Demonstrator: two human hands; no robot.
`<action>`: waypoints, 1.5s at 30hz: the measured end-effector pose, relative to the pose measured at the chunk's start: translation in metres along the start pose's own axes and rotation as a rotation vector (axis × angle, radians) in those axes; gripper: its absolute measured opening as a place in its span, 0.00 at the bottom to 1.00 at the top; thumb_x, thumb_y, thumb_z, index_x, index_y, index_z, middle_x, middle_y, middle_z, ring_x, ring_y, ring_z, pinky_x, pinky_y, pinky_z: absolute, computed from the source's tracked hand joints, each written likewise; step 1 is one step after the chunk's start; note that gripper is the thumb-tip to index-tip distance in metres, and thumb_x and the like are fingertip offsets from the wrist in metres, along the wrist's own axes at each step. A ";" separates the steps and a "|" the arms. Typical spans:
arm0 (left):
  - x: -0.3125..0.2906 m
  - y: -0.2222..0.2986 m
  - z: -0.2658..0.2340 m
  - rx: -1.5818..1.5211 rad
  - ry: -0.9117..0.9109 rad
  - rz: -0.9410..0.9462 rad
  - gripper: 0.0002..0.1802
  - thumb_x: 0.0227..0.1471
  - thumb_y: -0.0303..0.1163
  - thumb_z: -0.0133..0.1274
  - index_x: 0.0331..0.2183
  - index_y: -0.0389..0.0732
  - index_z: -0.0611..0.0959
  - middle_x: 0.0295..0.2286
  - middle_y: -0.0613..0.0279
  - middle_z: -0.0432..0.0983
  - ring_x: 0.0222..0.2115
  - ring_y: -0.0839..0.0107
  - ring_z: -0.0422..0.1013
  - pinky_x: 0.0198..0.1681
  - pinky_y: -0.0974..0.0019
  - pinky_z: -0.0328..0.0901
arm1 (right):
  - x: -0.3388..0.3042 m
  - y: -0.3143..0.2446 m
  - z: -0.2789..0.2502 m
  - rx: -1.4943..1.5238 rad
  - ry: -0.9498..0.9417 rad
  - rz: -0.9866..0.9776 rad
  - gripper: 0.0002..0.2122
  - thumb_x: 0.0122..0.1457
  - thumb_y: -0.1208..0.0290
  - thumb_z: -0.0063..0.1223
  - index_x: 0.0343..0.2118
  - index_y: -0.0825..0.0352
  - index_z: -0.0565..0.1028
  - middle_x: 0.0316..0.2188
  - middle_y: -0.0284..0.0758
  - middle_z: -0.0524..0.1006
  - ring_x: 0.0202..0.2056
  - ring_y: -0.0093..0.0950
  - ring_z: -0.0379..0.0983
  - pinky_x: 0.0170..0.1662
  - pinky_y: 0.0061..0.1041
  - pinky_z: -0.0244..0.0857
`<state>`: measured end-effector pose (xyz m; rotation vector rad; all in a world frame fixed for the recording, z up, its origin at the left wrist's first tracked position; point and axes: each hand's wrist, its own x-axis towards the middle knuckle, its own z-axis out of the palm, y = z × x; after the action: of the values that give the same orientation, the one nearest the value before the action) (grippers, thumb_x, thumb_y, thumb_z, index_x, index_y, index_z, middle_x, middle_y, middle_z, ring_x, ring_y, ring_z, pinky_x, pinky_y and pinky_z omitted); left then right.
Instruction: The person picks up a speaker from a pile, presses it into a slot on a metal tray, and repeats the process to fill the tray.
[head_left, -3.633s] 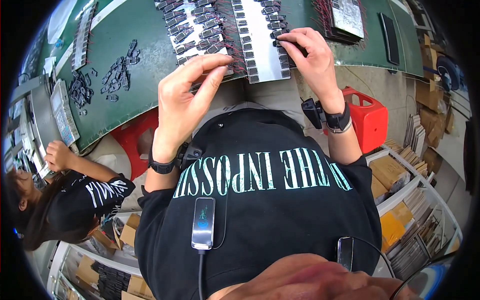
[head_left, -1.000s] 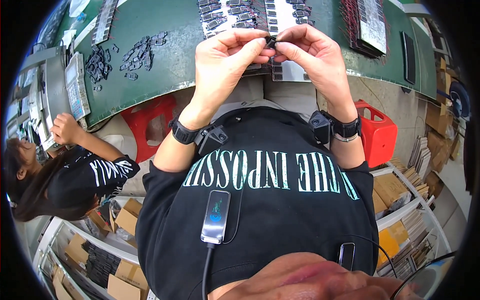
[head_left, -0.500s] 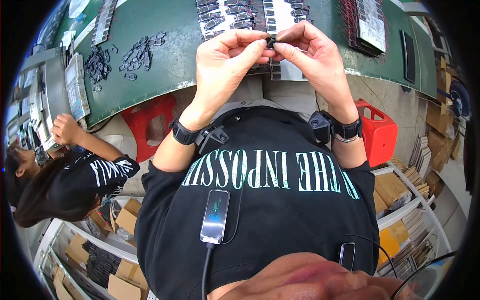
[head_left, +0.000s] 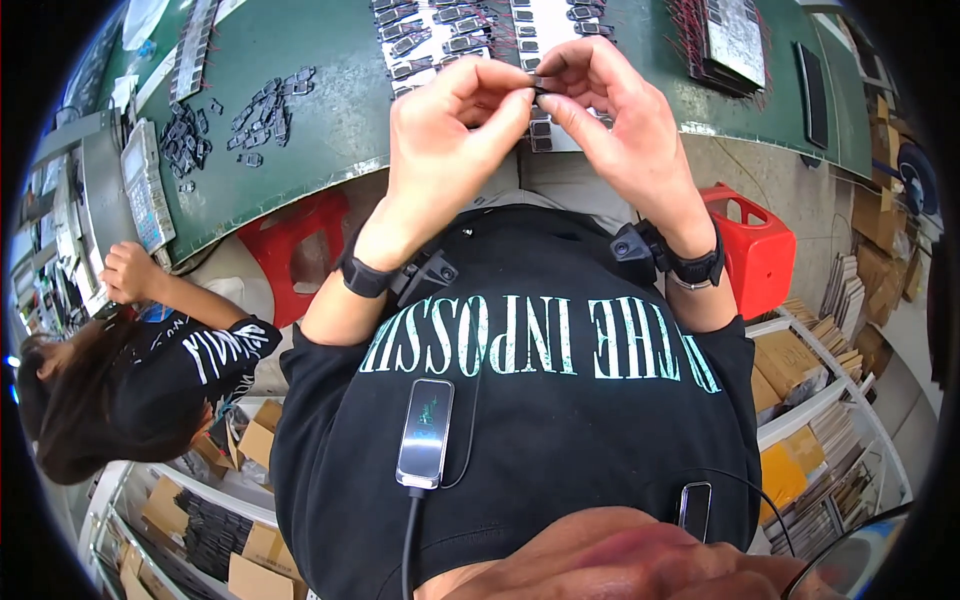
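My left hand [head_left: 450,130] and my right hand [head_left: 610,110] meet above the near edge of the green table [head_left: 320,110]. Between the fingertips of both hands is a small dark part [head_left: 537,84], pinched from either side. Just beyond my hands lie white sheets [head_left: 440,30] with rows of several similar small dark parts on them. Each of my wrists carries a black band.
A loose heap of dark parts [head_left: 235,115] lies on the table's left. A stack of flat boards [head_left: 735,35] sits at the right. Red stools [head_left: 755,250] stand under the table. Another person [head_left: 130,370] works at my left by a keypad device [head_left: 145,185]. Shelves with boxes [head_left: 810,400] stand at my right.
My hands left the sheets of parts on the table and came together closer to me, holding one small dark part between the fingertips. In the last second they barely moved.
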<state>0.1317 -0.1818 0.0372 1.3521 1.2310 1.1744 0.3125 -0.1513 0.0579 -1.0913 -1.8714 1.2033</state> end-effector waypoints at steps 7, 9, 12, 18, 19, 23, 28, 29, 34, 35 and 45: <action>-0.002 0.003 0.000 0.231 0.025 0.241 0.10 0.53 0.23 0.59 0.39 0.36 0.83 0.38 0.59 0.80 0.34 0.73 0.79 0.35 0.72 0.74 | -0.028 0.031 -0.042 -0.101 0.161 0.135 0.09 0.59 0.79 0.56 0.42 0.70 0.77 0.37 0.31 0.78 0.39 0.19 0.75 0.44 0.20 0.69; 0.005 0.004 -0.004 0.071 0.101 0.221 0.09 0.53 0.23 0.58 0.39 0.36 0.84 0.41 0.58 0.79 0.35 0.72 0.79 0.35 0.71 0.74 | -0.027 0.043 -0.048 -0.210 0.209 0.133 0.08 0.59 0.78 0.57 0.41 0.69 0.78 0.37 0.31 0.79 0.38 0.20 0.75 0.43 0.20 0.69; 0.002 0.001 -0.003 0.136 0.034 0.224 0.09 0.53 0.23 0.58 0.38 0.36 0.84 0.43 0.57 0.79 0.36 0.72 0.78 0.35 0.71 0.74 | -0.023 0.059 -0.041 -0.361 0.164 0.073 0.06 0.58 0.77 0.58 0.38 0.67 0.81 0.36 0.33 0.79 0.36 0.23 0.76 0.41 0.21 0.68; -0.006 -0.007 -0.006 0.190 -0.006 0.216 0.09 0.53 0.22 0.58 0.38 0.38 0.85 0.43 0.57 0.79 0.36 0.72 0.78 0.35 0.72 0.74 | -0.024 0.070 -0.025 -0.453 0.244 -0.076 0.08 0.55 0.79 0.59 0.38 0.65 0.81 0.35 0.34 0.78 0.36 0.29 0.76 0.40 0.23 0.68; -0.006 -0.007 -0.007 0.178 -0.006 0.207 0.08 0.53 0.22 0.58 0.38 0.37 0.85 0.43 0.58 0.79 0.36 0.72 0.78 0.35 0.72 0.74 | -0.022 0.071 -0.024 -0.520 0.257 -0.153 0.08 0.54 0.79 0.59 0.38 0.65 0.81 0.35 0.34 0.78 0.37 0.29 0.76 0.40 0.24 0.69; -0.005 -0.007 -0.015 0.171 0.021 0.222 0.08 0.53 0.22 0.58 0.38 0.37 0.85 0.43 0.58 0.79 0.36 0.73 0.77 0.35 0.73 0.74 | -0.032 0.061 -0.023 -0.610 0.374 -0.206 0.09 0.53 0.80 0.60 0.38 0.65 0.81 0.34 0.35 0.78 0.38 0.32 0.75 0.41 0.26 0.69; -0.002 0.002 -0.057 0.096 0.279 0.271 0.08 0.52 0.22 0.59 0.37 0.37 0.85 0.40 0.58 0.80 0.35 0.73 0.77 0.34 0.74 0.73 | -0.038 0.061 -0.008 -0.624 0.304 -0.186 0.09 0.52 0.80 0.61 0.37 0.66 0.81 0.35 0.37 0.78 0.39 0.34 0.75 0.42 0.28 0.69; -0.004 0.005 -0.066 0.044 0.386 0.268 0.08 0.52 0.21 0.59 0.37 0.37 0.85 0.39 0.58 0.81 0.35 0.73 0.77 0.33 0.74 0.73 | -0.038 0.059 -0.007 -0.601 0.292 -0.205 0.09 0.52 0.80 0.61 0.37 0.66 0.81 0.35 0.37 0.78 0.39 0.34 0.75 0.42 0.28 0.69; 0.005 -0.018 -0.160 0.269 0.605 0.221 0.07 0.53 0.23 0.58 0.37 0.38 0.85 0.38 0.59 0.81 0.33 0.74 0.77 0.34 0.73 0.72 | -0.030 0.046 0.004 -0.683 0.188 -0.118 0.08 0.55 0.80 0.57 0.38 0.68 0.78 0.36 0.39 0.78 0.38 0.35 0.75 0.43 0.30 0.68; 0.004 -0.028 -0.178 0.489 0.564 0.150 0.08 0.53 0.24 0.58 0.37 0.40 0.85 0.37 0.61 0.81 0.33 0.72 0.77 0.35 0.71 0.72 | -0.025 0.045 0.007 -0.690 0.152 -0.095 0.08 0.56 0.80 0.57 0.39 0.68 0.77 0.36 0.39 0.78 0.38 0.35 0.75 0.43 0.30 0.68; 0.016 -0.065 -0.195 1.378 0.219 0.255 0.11 0.47 0.29 0.59 0.36 0.48 0.86 0.32 0.67 0.77 0.39 0.63 0.71 0.42 0.62 0.70 | -0.012 0.061 0.014 -0.648 0.000 -0.037 0.07 0.56 0.81 0.55 0.39 0.69 0.75 0.34 0.39 0.76 0.37 0.36 0.75 0.41 0.29 0.68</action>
<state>-0.0685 -0.1551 -0.0054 2.4312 2.2371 0.5227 0.3239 -0.1533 -0.0047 -1.3678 -2.3414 0.5690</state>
